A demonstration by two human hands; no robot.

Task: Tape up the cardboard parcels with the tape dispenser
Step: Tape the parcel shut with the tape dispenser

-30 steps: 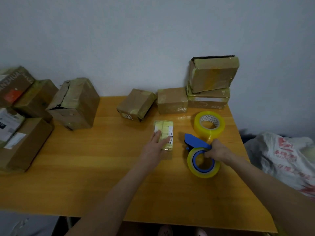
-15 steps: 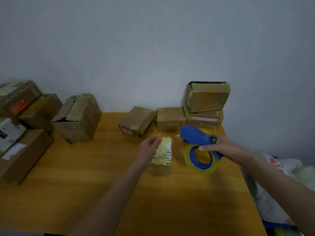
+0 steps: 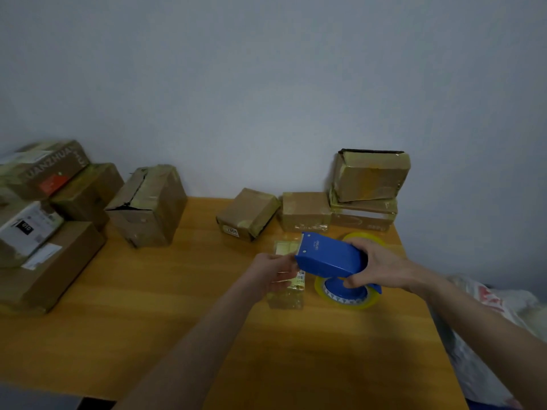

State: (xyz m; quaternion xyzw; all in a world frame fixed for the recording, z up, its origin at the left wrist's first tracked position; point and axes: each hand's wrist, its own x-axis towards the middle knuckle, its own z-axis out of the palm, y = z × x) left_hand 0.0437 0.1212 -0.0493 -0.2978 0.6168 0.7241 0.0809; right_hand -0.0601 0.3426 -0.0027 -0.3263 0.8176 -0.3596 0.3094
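My right hand [image 3: 377,269] grips the blue tape dispenser [image 3: 331,258], which carries a yellow tape roll [image 3: 344,294] and is held just above the wooden table [image 3: 148,321]. The dispenser's front end points left. My left hand [image 3: 273,272] lies over a small taped parcel [image 3: 285,297] on the table, its fingertips at the dispenser's front edge. Blur hides whether those fingers pinch the tape end or hold the parcel.
A spare yellow tape roll [image 3: 367,238] lies behind my right hand. Taped parcels [image 3: 305,211] line the back edge, with two stacked [image 3: 371,176] at the right. Several larger boxes [image 3: 148,205] crowd the left side. A white plastic bag [image 3: 488,306] lies beyond the right edge.
My right hand lifted the dispenser off the table and swung its front end left, over the small parcel. My left hand moved right to meet it. The camera tilted up.
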